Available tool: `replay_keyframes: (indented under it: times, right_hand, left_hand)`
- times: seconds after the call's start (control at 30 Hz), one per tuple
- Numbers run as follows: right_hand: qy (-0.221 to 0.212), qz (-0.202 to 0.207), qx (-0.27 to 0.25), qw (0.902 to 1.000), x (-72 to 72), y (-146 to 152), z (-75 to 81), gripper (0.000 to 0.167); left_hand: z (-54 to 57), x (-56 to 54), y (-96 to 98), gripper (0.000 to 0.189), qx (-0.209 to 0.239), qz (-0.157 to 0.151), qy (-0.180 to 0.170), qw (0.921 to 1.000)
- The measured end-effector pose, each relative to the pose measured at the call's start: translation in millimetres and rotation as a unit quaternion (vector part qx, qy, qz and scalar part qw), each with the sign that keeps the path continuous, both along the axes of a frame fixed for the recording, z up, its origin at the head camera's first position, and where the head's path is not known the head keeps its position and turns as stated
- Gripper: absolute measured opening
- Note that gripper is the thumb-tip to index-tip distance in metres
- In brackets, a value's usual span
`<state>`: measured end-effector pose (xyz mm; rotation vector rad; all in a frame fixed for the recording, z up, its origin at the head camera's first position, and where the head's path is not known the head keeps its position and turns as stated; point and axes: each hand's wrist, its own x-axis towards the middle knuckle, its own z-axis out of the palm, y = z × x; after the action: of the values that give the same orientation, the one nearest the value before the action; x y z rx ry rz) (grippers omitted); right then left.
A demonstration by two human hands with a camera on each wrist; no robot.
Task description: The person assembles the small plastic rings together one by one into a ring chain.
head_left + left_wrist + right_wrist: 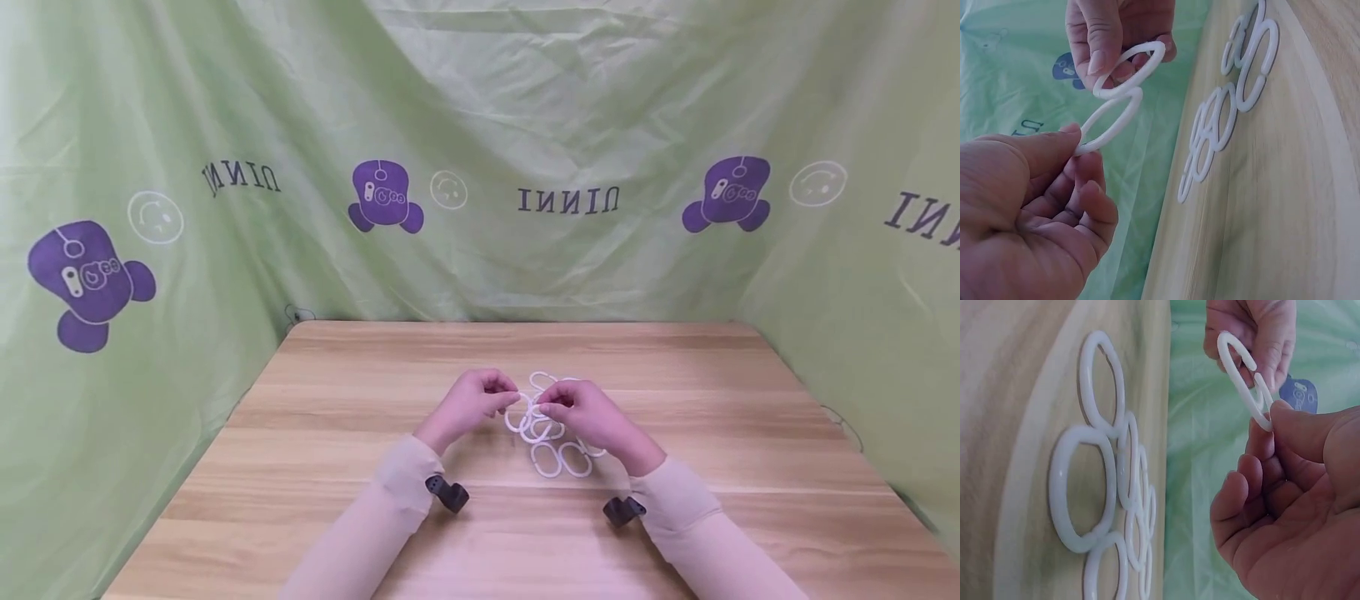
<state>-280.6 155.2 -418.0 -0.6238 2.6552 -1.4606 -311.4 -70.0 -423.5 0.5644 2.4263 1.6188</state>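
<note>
My left hand point(472, 406) pinches a white oval curtain ring point(1119, 127) between thumb and index finger, raised over the table. Facing it, my right hand point(592, 414) holds a second white ring point(1149, 70) by its edge with thumb and fingertips. The two rings meet end to end between the hands in the left wrist view, overlapping where they join. A small gap in a held ring shows in the right wrist view. Below the hands lie several more white rings point(1058, 487), close together or overlapping on the wood.
The wood-grained table point(300, 500) carries the loose rings near its middle. Green curtain cloth point(487, 83) with purple figures hangs behind and on both sides. A black camera point(450, 494) sits at the left wrist, another black camera point(622, 511) at the right. A thin cable point(300, 313) shows at the back left corner.
</note>
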Motion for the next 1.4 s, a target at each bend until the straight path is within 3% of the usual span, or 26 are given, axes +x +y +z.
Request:
replay_keyframes:
  times: [0.23, 0.5, 1.03, 1.4]
  right_hand:
    - [-0.007, -0.016, 0.002, 0.9998, 4.9, -9.6, -1.6, 0.005]
    - [0.026, -0.037, 0.014, 0.9988, 4.5, -10.8, -5.6, 0.006]
    - [0.039, -0.066, 0.036, 0.9964, 6.0, -13.8, -6.2, 0.006]
    - [0.058, -0.077, 0.045, 0.9943, 7.0, -15.7, -6.9, 0.006]
  left_hand:
    - [0.8, 3.5, 3.9, 0.012, 0.036, -0.019, -0.017, 0.9990]
    - [-0.1, 5.3, 11.5, 0.013, 0.083, -0.036, -0.043, 0.9949]
    - [-6.2, 0.3, 12.0, 0.015, 0.140, -0.030, -0.086, 0.9859]
    - [-4.5, 0.2, 10.9, 0.015, 0.161, -0.028, -0.114, 0.9799]
